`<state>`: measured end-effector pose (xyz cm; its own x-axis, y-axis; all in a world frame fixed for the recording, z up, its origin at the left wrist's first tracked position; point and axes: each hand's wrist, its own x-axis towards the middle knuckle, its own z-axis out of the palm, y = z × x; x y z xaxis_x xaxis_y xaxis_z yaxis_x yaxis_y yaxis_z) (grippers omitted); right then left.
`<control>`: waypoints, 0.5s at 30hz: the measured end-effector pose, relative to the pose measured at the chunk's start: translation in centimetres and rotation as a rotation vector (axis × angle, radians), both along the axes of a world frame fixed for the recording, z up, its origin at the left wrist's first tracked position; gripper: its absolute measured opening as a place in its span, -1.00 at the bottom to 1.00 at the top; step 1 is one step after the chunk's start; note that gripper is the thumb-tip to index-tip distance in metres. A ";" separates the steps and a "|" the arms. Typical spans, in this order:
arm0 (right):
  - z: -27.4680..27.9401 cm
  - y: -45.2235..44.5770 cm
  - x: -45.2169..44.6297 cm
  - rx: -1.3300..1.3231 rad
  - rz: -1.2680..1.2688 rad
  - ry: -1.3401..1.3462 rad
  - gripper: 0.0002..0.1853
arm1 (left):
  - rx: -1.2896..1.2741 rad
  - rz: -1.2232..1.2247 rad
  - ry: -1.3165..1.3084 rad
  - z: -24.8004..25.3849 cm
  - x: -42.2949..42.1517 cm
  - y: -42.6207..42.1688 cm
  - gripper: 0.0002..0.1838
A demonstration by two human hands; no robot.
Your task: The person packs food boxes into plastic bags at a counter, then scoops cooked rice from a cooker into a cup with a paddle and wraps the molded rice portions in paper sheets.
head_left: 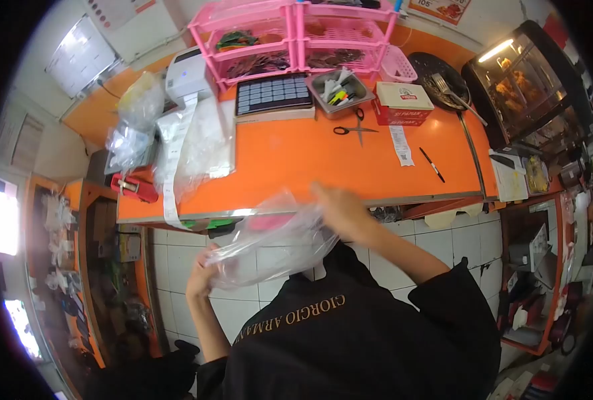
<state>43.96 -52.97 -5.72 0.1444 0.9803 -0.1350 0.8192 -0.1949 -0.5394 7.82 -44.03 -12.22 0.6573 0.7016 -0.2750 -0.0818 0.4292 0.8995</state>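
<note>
A clear plastic bag (270, 250) is stretched between my two hands, just in front of the orange counter's (270, 150) near edge. My left hand (203, 272) is closed on the bag's left side. At the bag's upper right, my right hand (336, 208) is closed on it, slightly blurred and over the counter edge. Beyond my hands, black scissors (358, 129) lie open on the counter. A red and white box (403, 105) stands behind a printed receipt (401, 145), with a black pen (432, 165) to its right.
A label printer (188, 77) with a long paper strip and plastic bags (133, 127) occupy the left. Behind are a tablet (274, 94), a metal tray (340, 93) and pink racks (293, 40). A black pan (436, 77) and a lit food display (526, 87) stand right.
</note>
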 end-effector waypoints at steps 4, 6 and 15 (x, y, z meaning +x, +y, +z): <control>-3.3 1.3 8.1 0.468 -0.230 0.004 -0.73 | 0.266 -0.331 0.080 3.7 7.3 -1.5 -0.39; -2.9 1.6 9.7 0.554 -0.256 0.203 -0.75 | 0.221 -0.127 0.287 5.8 11.0 0.1 -0.42; 0.8 -1.3 17.2 -0.181 0.488 2.063 -0.81 | 0.179 0.578 0.088 3.0 17.9 5.1 -0.46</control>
<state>61.14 -54.32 -4.96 -0.4963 0.8449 0.1996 -0.7894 -0.3435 -0.5088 25.76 -38.98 -9.17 0.1366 0.9783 -0.1555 -0.1781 0.1787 0.9677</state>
